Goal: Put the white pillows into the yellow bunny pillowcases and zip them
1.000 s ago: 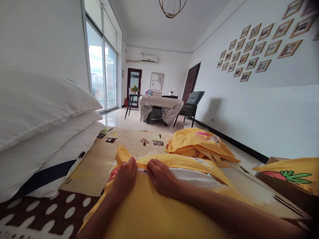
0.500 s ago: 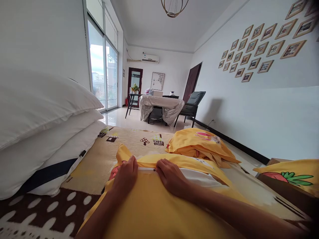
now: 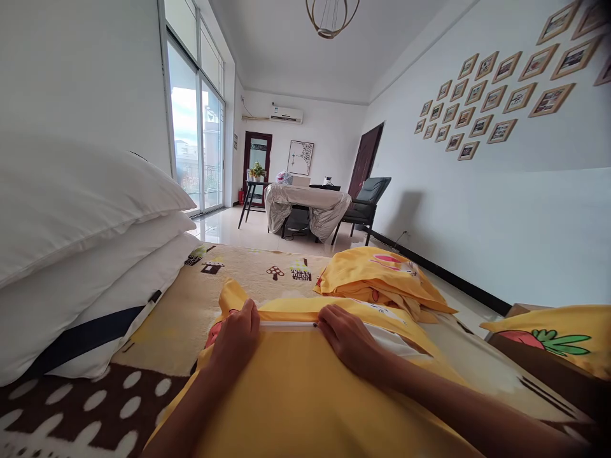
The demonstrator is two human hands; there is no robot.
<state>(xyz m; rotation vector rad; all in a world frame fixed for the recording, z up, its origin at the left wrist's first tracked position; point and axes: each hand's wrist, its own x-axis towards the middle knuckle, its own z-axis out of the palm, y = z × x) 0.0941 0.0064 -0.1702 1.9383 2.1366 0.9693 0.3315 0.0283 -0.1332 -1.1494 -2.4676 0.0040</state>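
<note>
Nearest the camera a yellow pillowcase (image 3: 296, 394) lies stuffed on the patterned blanket (image 3: 157, 331), filling the near middle of it. The left hand (image 3: 236, 340) pinches the pillowcase's far edge at the closed end of the white zipper (image 3: 286, 324), fingers curled shut on the cloth. The right hand (image 3: 351, 337) is closed on the zipper further right. A second ago the two hands were almost touching; since then the right hand has slid away to the right along the zipper, and a longer stretch of white zipper now shows between them, while the left hand has kept its place.

To the left, white pillows (image 3: 81, 222) are stacked along the blanket's left edge. Just beyond the hands, toward the far right of the blanket, lies a heap of folded yellow covers (image 3: 382, 273). At the right edge another yellow cover with a carrot print (image 3: 548, 340) rests on a brown box.

Farther off, a glossy floor leads to a covered table (image 3: 308, 207) and a dark chair (image 3: 367, 200), with glass doors (image 3: 195, 133) on the left and framed photos (image 3: 496, 95) on the right wall.
</note>
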